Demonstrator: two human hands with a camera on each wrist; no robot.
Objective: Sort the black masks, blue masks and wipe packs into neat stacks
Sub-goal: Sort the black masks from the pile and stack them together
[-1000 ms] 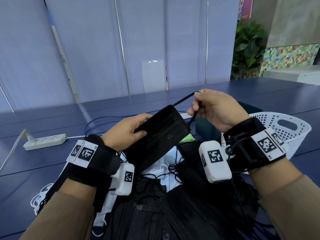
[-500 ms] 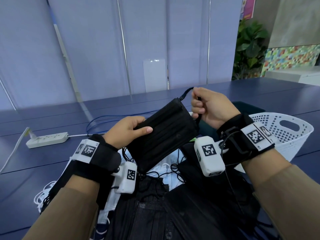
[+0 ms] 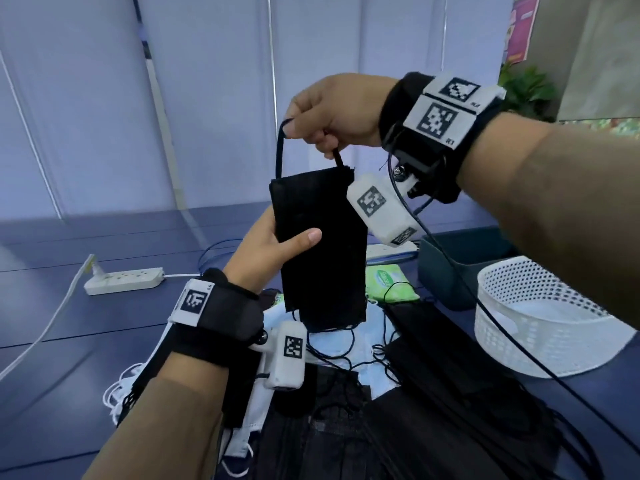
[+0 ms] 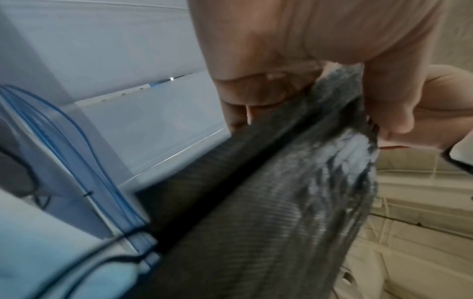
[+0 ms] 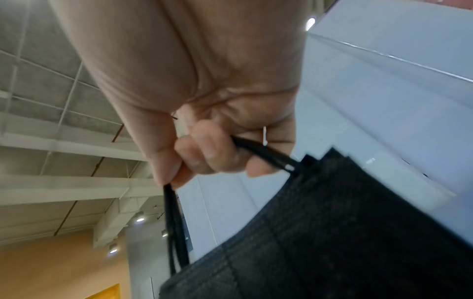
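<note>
Right hand (image 3: 337, 112) at 12 o'clock pinching ear loop (image 3: 279, 150) of black mask (image 3: 322, 251) hanging upright mid-air, left hand (image 3: 266, 251) gripping its 9 o'clock edge, thumb across front, green wipe pack (image 3: 389, 284) on table (image 3: 104, 317) beyond mask pile (image 3: 433, 393)

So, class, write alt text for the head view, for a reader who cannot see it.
Two hands hold a black mask upright above a blue table: the right hand grips its ear loop, the left hand its side. Loose black and blue masks lie below, a white basket beside them.
</note>
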